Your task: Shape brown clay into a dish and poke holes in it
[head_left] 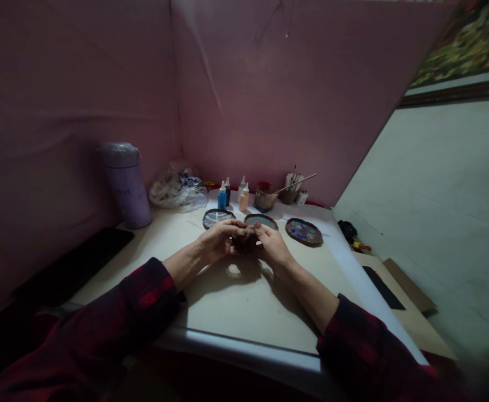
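Observation:
Between my two hands, above the middle of the table, is a dark brown lump (244, 242). My left hand (221, 240) has its fingers wrapped round the lump's left side. The fingers of my right hand (272, 245) press on its right side, thumb near the top. Just beyond my hands lie three brown-rimmed dishes: one with pale lines on blue (218, 217), a blue one (263, 220) partly hidden by my right hand, and one with purple and blue spots (304, 231) on the right.
A purple tumbler (128, 190) and a crumpled plastic bag (178, 192) stand at the left. Small bottles (221, 197), a water cup with a brush (264, 199) and a brush holder (288, 194) line the back. A dark flat object (77, 265) lies at the left edge.

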### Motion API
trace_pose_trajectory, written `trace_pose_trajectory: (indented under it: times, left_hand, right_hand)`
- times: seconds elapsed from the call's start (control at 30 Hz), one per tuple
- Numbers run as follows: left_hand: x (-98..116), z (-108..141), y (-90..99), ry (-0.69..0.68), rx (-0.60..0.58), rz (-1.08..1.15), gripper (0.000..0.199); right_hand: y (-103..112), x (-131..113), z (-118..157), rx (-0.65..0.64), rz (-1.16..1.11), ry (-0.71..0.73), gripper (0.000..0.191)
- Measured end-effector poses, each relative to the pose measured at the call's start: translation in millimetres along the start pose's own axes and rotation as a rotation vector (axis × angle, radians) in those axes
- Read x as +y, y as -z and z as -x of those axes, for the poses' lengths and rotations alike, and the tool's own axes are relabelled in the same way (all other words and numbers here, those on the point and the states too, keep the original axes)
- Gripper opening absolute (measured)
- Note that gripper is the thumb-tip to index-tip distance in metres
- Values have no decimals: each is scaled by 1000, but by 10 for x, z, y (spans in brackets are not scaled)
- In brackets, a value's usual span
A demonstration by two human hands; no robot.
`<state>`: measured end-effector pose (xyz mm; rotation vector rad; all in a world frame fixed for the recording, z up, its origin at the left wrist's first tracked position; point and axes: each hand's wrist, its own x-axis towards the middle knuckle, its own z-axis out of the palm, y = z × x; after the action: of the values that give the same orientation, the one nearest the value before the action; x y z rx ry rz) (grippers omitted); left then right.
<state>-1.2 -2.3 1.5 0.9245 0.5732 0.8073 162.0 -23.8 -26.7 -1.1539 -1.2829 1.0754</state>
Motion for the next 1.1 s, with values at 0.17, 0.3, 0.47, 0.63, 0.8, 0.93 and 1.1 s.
trace_pose_trajectory:
  times: [0.17, 0.3, 0.47, 0.63, 0.8, 0.93, 1.1]
  left_hand:
    - [-34, -17, 22, -16, -18, 17, 27]
    - [-72, -45, 76, -38, 4, 22, 35]
    - [-91, -57, 101, -77, 14, -42, 43]
    - [-116, -67, 80, -102, 38, -96, 47]
    - [-125, -57, 52, -103, 44, -81, 49]
    - [-99, -21, 13, -108, 40, -99, 44]
    - [-59, 21, -49, -136, 102, -148, 45]
  right_hand:
    - [8, 11, -9, 0, -1, 16, 61]
    - [-2, 9, -9, -10, -25, 13, 62]
    - [-11, -37, 8, -28, 13, 60, 65]
    - [-19, -95, 40, -50, 38, 93, 59]
    - [-6, -75, 30, -80, 25, 55, 57]
    - [10, -26, 4, -98, -11, 55, 54]
    - [1, -22, 1, -95, -17, 18, 58]
